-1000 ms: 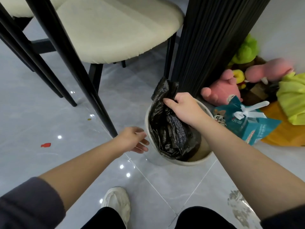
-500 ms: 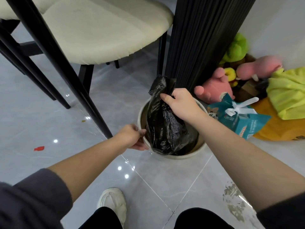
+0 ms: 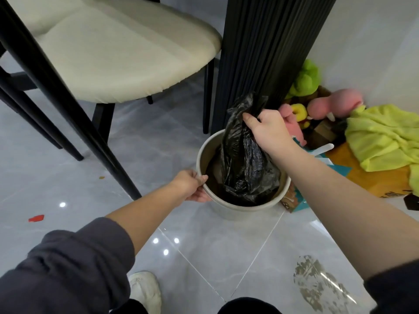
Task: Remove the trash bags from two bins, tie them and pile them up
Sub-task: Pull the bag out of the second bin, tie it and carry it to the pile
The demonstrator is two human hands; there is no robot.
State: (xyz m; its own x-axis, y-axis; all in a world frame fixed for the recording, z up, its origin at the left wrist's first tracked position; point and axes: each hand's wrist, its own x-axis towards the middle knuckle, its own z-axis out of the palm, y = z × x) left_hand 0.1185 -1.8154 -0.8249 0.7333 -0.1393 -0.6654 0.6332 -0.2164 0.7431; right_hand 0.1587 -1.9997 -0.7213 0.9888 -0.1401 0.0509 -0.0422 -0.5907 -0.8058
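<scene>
A round beige bin (image 3: 238, 208) stands on the grey tile floor in the middle of the head view. A black trash bag (image 3: 244, 164) hangs partly out of it, its lower part still inside. My right hand (image 3: 266, 125) grips the bag's gathered top above the bin's far rim. My left hand (image 3: 192, 185) holds the bin's near left rim, thumb over the edge and fingers under it on the outside wall. Only this one bin is in view.
A cream-cushioned chair (image 3: 118, 55) with black legs stands to the left, and a black ribbed table base (image 3: 265, 48) rises right behind the bin. Plush toys (image 3: 326, 105), a yellow-green cloth (image 3: 385, 137) and a teal bag (image 3: 335, 168) crowd the right. My white shoe (image 3: 145, 288) is below.
My left hand moved from beside the bin onto its rim and took hold. My right hand has lifted the bag's top higher, so more of the bag is out.
</scene>
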